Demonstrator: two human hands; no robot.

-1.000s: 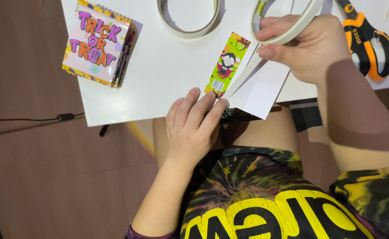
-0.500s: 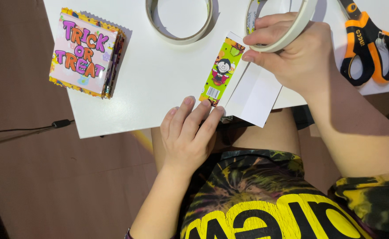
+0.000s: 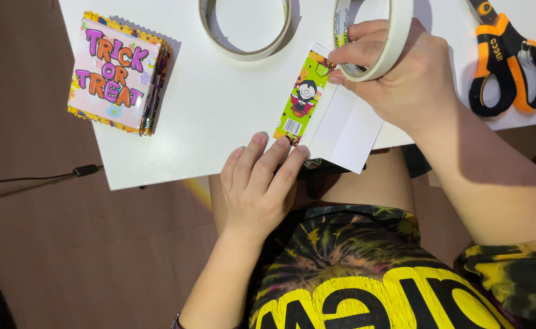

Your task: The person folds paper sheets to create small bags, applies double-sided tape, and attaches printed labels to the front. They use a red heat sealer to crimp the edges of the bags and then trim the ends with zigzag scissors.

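I am observing the left hand (image 3: 257, 183) lying palm down at the near edge of the white table (image 3: 219, 122), its fingers (image 3: 268, 159) pressed together and extended, the tips bearing on the lower end of the green paper strip (image 3: 301, 100) with the cartoon figure. The strip is sitting on the table, running away from me, touching a folded white sheet (image 3: 347, 131) along its right side. The right hand (image 3: 402, 79) is curling over a roll of tape (image 3: 380, 36), thumb and forefinger pinching the roll near the strip's far end; whether a free tape end is held I cannot tell. In my judgement the work calls for keeping the left fingertips flat and steady so the strip is not shifting, and bringing the tape down squarely along the seam between strip and sheet. The left wrist is hanging off the table edge above the lap; the right forearm is crossing in from the right, wrist bent. A second tape roll (image 3: 245, 27), a stack of printed packets (image 3: 117, 73) and orange scissors (image 3: 508, 61) are lying well apart.
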